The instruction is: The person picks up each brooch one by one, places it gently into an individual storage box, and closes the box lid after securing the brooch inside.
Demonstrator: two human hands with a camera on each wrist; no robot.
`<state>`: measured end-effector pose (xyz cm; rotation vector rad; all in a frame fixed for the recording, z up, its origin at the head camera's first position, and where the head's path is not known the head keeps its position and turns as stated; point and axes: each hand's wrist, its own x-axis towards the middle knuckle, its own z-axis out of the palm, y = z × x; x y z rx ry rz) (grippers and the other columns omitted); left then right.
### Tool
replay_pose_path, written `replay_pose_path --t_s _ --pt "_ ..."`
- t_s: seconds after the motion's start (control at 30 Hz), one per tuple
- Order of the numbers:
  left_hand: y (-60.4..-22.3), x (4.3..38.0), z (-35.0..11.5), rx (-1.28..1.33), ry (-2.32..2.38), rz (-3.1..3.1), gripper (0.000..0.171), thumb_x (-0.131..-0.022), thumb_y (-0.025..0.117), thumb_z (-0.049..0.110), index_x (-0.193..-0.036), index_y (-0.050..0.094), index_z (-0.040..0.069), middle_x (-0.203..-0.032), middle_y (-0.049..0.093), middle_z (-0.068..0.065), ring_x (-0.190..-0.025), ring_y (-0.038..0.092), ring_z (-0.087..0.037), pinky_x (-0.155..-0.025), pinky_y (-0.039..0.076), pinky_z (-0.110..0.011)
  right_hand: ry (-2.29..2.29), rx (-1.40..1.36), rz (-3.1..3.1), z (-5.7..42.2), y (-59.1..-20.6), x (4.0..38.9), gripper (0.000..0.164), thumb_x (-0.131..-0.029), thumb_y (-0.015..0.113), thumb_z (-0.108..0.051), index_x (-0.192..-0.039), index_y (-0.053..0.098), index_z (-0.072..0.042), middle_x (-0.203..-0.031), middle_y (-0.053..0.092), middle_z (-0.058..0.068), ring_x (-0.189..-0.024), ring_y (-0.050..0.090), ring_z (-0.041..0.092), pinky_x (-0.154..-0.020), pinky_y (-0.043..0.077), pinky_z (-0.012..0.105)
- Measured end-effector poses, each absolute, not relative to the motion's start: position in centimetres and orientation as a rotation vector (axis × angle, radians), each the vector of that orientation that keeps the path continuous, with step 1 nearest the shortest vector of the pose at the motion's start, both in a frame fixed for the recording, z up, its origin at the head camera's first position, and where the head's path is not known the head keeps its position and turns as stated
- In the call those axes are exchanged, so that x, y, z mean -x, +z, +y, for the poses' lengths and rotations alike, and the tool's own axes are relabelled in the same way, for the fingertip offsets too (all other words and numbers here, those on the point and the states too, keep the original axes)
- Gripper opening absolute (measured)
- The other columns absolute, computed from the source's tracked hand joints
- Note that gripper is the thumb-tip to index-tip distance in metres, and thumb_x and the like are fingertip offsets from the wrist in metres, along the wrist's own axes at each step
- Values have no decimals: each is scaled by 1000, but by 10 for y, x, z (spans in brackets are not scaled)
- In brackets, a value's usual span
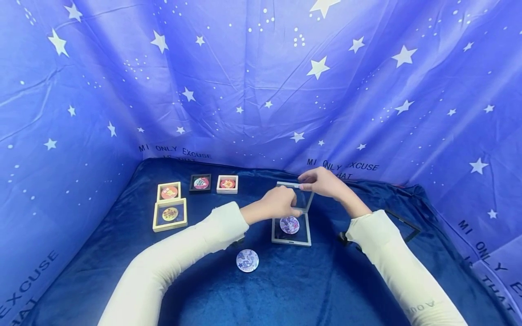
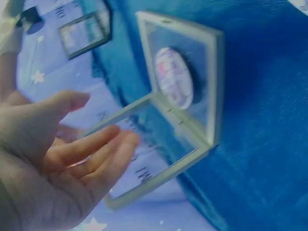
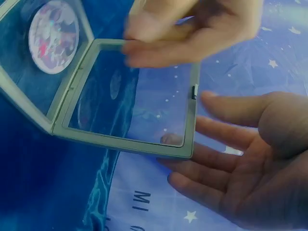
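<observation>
A grey hinged display frame lies unfolded on the cloth, its lid raised toward the back. A round purple-and-white badge sits on the clear film of its lower half. My right hand holds the raised lid by its outer edge, thumb in front and fingers behind. Over the hinge side, my left hand hovers with loosely extended fingers in front of the lid, gripping nothing. A second round badge, pale purple, rests on the cloth nearer me.
Two cream frames with badges stand at the left. Behind are a black frame and another cream frame. A larger black frame lies partly behind my right sleeve. A starry curtain encloses the blue cloth.
</observation>
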<state>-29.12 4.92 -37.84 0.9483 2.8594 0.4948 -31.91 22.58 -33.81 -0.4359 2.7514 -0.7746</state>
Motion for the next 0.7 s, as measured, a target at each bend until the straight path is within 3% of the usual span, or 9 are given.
replay_pose_path --t_s 0.1,0.17,0.23,0.3,0.47,0.53,0.57,0.63,0.7 --pt "-366 293 42 -856 761 2941 27 -93 72 32 -71 71 17 -54 55 10 -47 46 -4 -45 38 -19 -950 288 2624 233 -336 322 54 -104 58 -30 -146 50 3 -151 48 28 -138 47 46 -112 42 59" --pt "-359 296 37 -723 924 3010 21 -93 71 31 -80 76 15 -65 68 6 -53 57 -7 -50 47 -22 -1041 184 2517 237 -336 324 65 -105 54 -38 -152 40 5 -158 38 29 -145 39 46 -117 36 58" --pt "-354 299 33 -558 1048 3026 21 -93 70 32 -88 76 12 -73 72 2 -58 60 -9 -55 50 -25 -1100 94 2417 243 -337 326 75 -105 52 -45 -155 32 6 -160 33 30 -147 36 45 -120 33 56" --pt "-351 303 29 -394 1126 2984 24 -94 69 35 -85 70 12 -73 67 3 -58 57 -9 -58 48 -25 -1141 32 2320 248 -340 328 82 -105 50 -50 -158 24 7 -160 32 31 -147 37 44 -121 32 53" --pt "-352 318 20 -138 1253 2651 55 -93 70 43 -58 37 17 -54 30 8 -47 27 -8 -51 27 -24 -1208 -24 2139 261 -351 333 90 -104 45 -55 -159 12 8 -158 33 35 -147 39 43 -122 32 51" --pt "-356 323 17 -69 1304 2492 58 -92 72 45 -58 33 17 -53 24 8 -48 24 -10 -51 26 -25 -1217 -27 2092 265 -355 335 93 -103 45 -56 -159 10 9 -157 33 36 -147 38 44 -122 31 51" --pt "-357 325 15 -46 1330 2416 52 -91 73 46 -62 44 14 -55 36 6 -51 37 -12 -54 36 -24 -1214 -25 2077 267 -356 335 94 -103 45 -57 -159 9 9 -157 34 36 -147 38 44 -122 32 51" --pt "-360 328 12 -6 1368 2280 46 -89 74 48 -90 62 4 -77 61 -6 -73 61 -21 -73 53 -27 -1207 -27 2053 269 -359 336 95 -102 46 -59 -159 10 8 -156 35 36 -147 39 45 -122 32 52" --pt "-362 330 9 17 1383 2170 70 -88 74 49 -129 55 -4 -116 66 -21 -110 66 -33 -100 53 -38 -1197 -24 2039 271 -362 337 94 -101 46 -60 -159 14 7 -155 37 36 -145 40 45 -122 32 52"
